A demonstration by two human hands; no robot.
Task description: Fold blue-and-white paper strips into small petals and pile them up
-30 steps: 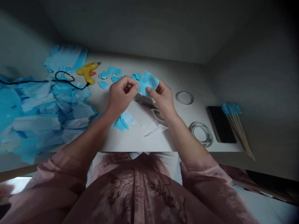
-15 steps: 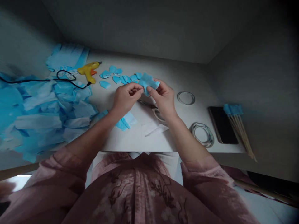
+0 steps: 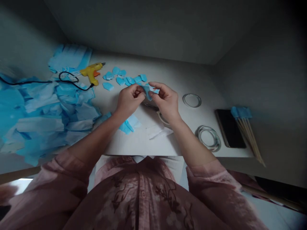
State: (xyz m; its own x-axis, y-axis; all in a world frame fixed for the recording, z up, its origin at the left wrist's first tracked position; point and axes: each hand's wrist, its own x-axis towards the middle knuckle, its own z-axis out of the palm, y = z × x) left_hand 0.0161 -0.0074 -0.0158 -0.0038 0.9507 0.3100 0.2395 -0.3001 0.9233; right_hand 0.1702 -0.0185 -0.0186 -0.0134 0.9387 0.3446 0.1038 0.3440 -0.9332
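Observation:
Both my hands meet above the middle of the white table (image 3: 134, 143). My left hand (image 3: 129, 100) and my right hand (image 3: 166, 100) pinch a small blue paper piece (image 3: 149, 91) between their fingertips; it is folded small and mostly hidden by my fingers. Scissors (image 3: 153, 109) lie on the table just under my right hand. Several small blue cut pieces (image 3: 124, 78) lie in a row beyond my hands. A folded blue sheet (image 3: 128, 124) rests under my left wrist.
A yellow glue gun (image 3: 91, 72) with a black cord lies at the back left beside a large heap of blue tissue paper (image 3: 43, 111). Two wire rings (image 3: 192, 100) (image 3: 208, 138), a black phone (image 3: 229, 127) and wooden sticks with blue tips (image 3: 247, 131) lie at the right.
The blue piece stood open and wide between my hands; now it is folded down small and my fingertips have closed together over it, slightly lower.

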